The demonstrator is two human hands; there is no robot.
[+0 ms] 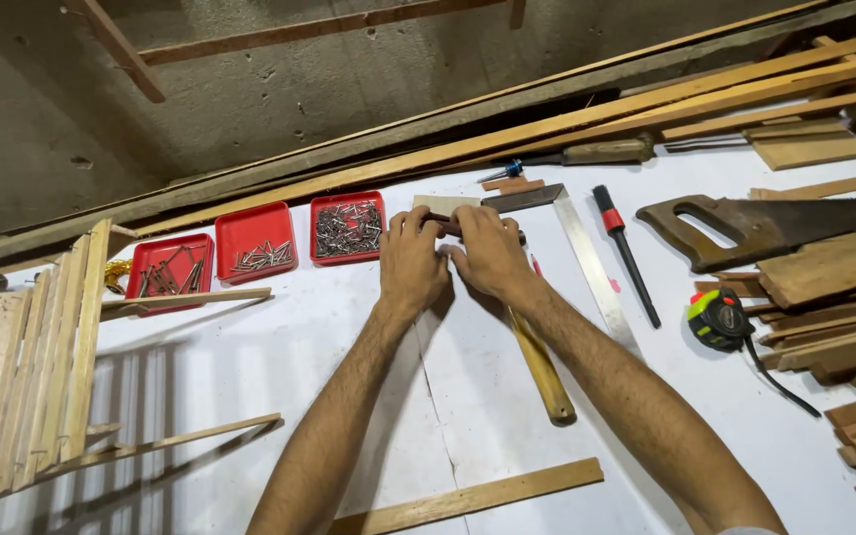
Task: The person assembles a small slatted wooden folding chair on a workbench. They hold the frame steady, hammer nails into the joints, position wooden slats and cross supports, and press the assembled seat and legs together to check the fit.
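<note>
My left hand and my right hand meet at the middle of the white tabletop, fingers pressed together over a small pale wood piece and something dark between the fingertips. What exactly each hand grips is hidden by the fingers. A hammer with a wooden handle lies under my right wrist, its head covered by the hand. A metal try square lies just right of my hands.
Three red trays of nails sit left of my hands. A black and red tool, a handsaw, a tape measure and stacked wood pieces lie to the right. A wooden slat frame stands at the left; a strip lies near me.
</note>
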